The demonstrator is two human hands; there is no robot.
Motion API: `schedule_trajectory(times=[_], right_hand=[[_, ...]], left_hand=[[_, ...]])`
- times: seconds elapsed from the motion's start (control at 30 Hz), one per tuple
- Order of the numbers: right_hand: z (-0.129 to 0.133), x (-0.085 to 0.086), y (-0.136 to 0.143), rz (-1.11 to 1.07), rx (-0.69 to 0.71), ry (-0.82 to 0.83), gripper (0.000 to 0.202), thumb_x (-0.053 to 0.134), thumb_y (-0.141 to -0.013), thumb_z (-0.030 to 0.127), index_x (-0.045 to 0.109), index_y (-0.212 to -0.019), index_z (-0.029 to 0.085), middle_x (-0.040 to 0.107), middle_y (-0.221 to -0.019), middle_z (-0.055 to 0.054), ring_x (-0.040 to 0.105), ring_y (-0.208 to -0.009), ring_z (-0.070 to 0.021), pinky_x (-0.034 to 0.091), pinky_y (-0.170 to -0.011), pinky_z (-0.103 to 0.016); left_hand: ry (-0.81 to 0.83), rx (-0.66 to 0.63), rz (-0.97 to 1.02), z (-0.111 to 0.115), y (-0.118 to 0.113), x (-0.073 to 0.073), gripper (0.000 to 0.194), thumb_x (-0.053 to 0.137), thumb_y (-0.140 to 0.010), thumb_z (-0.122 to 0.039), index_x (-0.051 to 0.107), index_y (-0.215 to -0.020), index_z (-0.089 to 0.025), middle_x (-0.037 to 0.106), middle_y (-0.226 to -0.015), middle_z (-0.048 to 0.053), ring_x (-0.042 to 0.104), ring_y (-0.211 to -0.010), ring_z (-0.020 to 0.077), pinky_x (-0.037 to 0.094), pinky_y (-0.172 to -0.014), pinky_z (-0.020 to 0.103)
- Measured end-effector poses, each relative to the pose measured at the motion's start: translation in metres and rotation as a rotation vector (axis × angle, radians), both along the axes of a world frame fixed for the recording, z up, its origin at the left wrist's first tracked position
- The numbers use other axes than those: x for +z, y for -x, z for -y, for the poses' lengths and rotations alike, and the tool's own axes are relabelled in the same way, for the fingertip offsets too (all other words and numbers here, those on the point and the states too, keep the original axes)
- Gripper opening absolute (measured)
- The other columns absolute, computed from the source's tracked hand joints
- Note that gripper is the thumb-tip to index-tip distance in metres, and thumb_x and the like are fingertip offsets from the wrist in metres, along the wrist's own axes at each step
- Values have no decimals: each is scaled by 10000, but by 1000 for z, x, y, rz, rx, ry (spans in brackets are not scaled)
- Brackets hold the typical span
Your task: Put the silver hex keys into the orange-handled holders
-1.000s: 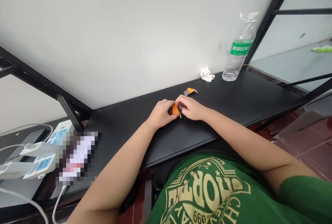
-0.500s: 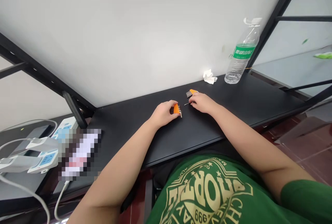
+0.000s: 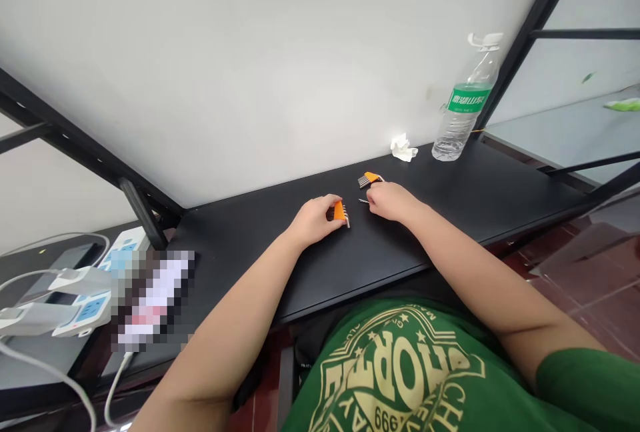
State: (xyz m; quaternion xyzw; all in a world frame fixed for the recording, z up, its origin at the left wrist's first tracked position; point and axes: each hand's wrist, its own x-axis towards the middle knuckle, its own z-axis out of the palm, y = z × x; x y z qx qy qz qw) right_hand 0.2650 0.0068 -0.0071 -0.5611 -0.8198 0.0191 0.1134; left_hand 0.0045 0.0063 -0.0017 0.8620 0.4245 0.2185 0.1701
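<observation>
My left hand [image 3: 315,220] is closed around an orange hex key holder [image 3: 340,211], thumb and fingers at its two ends. Bent metal ends of several hex keys stick out on its right side. To the right, my right hand [image 3: 390,201] pinches a thin metal hex key [image 3: 363,201], whose tip points left toward the holder without touching it. Most of that key is hidden by the fingers. Just beyond my right hand, a second orange hex key holder [image 3: 371,177] with several keys lies on the black desk [image 3: 240,245].
A tall water bottle [image 3: 463,109] and crumpled tissue [image 3: 403,148] stand by the wall at the back right. At left lie a blurred phone [image 3: 157,299] on a cable and power strips [image 3: 90,309] with plugged-in chargers. Black frame posts [image 3: 143,212] rise at both sides.
My right hand has turned slightly and its fingers have curled in around the key, whose tip has shifted a little to the right. My left hand stays put with the holder.
</observation>
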Motion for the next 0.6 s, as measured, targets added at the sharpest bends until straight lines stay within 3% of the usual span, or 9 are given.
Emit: schedule_trajectory(times=[0.33, 0.5, 0.6], right_hand=[[4, 0, 4, -174, 109, -139, 140, 626, -847, 73, 637, -807, 207, 697, -955, -91, 616, -963, -257, 479, -771, -370], [9, 4, 8, -263, 164, -50, 135, 628, -848, 75, 636, -799, 201, 682, -871, -60, 601, -831, -211, 444, -713, -334], [11, 3, 11, -419, 284, 0, 174, 606, -860, 57, 687, -935, 191, 665, -824, -20, 580, -749, -173, 441, -701, -304]], left_hand=[[-31, 19, -26, -3, 1, -2, 524, 806, -814, -378, 671, -1304, -250, 759, -1161, 50, 735, -1024, 242, 602, -958, 391], [-35, 20, -29, -4, 1, -2, 518, 806, -815, -372, 669, -1296, -238, 759, -1162, 53, 732, -1011, 243, 596, -944, 390], [-42, 16, -26, -4, 0, -1, 482, 805, -815, -375, 680, -1260, -236, 762, -1137, 49, 732, -988, 241, 594, -918, 380]])
